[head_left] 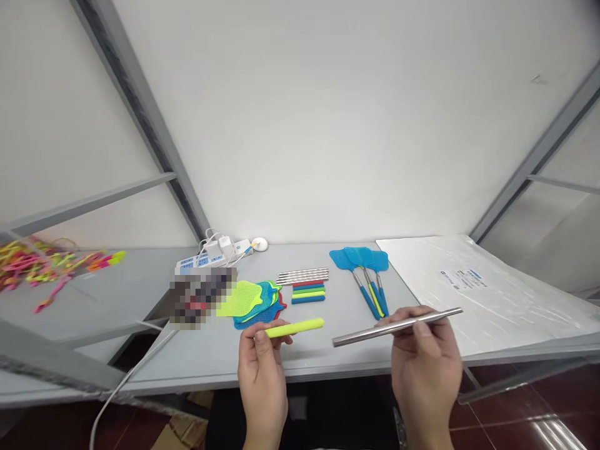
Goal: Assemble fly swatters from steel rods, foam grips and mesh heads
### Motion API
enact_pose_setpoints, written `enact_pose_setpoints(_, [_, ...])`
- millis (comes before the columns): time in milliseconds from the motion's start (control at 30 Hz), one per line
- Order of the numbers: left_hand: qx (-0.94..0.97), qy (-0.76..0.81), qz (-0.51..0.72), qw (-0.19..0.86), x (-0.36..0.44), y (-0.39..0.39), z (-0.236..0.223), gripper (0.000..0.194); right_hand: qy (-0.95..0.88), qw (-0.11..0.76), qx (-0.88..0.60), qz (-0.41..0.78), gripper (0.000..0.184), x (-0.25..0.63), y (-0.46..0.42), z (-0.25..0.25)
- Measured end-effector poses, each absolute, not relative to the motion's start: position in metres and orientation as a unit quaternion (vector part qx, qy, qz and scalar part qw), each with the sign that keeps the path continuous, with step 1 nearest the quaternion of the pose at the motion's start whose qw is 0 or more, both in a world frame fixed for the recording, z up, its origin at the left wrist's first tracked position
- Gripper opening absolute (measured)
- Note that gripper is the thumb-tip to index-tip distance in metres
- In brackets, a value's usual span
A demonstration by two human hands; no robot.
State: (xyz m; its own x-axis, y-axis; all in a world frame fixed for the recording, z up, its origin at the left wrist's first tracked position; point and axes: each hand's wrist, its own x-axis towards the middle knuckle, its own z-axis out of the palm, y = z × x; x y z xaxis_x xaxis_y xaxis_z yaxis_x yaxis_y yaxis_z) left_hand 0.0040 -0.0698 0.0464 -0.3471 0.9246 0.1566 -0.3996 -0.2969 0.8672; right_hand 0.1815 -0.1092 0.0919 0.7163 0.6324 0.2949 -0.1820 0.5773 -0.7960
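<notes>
Yellow-green foam tube [294,327] sits pinched between the thumb and fingers of the left hand [261,375], with its left end hidden by those fingers. The right hand [424,369] closes around a steel rod [396,327], thumb and fingers pressed together on it and covering part of its middle. Both hands are raised just over the near edge of the table [225,369], well apart, with the rod slightly tilted and its far end pointing right. A blurred patch [201,297] hides whatever lies just left of a pile of mesh fly swatter heads [250,306], which overlap in yellow, teal, blue and red. Just beyond the pile are a stack of steel rods [302,275] and a stack of coloured foam tubes [308,292]. Farther right lie assembled blue fly swatters [360,262], their handle ends close behind the rod, beside a white board in plastic [482,281]. At the far edge sits a power strip [210,255] with white plugs and cables, partly behind the blurred patch. On a shelf to the left lies a tangle of pink and yellow plastic pieces [42,272], cut off by the left side of the view.
</notes>
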Motion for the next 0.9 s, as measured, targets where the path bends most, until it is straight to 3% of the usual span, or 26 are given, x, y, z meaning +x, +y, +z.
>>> enact_pose_setpoints(200, [0.139,0.345,0.744,0.555,-0.014,-0.102,0.046,0.026,-0.329,0.82,-0.362,0.297,0.006,0.145,-0.137,0.083])
enact_pose_setpoints(367, [0.141,0.334,0.761,0.538,-0.037,-0.111,0.054,0.028,-0.367,0.808,-0.34,0.31,0.006,0.126,-0.152,0.086])
enact_pose_setpoints(533, [0.227,0.317,0.717,0.578,-0.04,-0.118,0.063,0.035,-0.391,0.809,-0.325,0.296,0.005,0.121,-0.161,0.089])
enact_pose_setpoints(667, [0.366,0.318,0.61,0.627,-0.041,-0.127,0.061,0.039,-0.377,0.811,-0.333,0.3,0.005,0.123,-0.163,0.092])
enact_pose_setpoints(767, [0.478,0.33,0.542,0.608,-0.048,-0.13,0.059,0.043,-0.393,0.798,-0.337,0.308,0.006,0.125,-0.164,0.093])
enact_pose_setpoints(900, [0.583,0.347,0.512,0.527,-0.058,-0.134,0.064,0.023,-0.422,0.78,-0.337,0.317,0.006,0.126,-0.164,0.092])
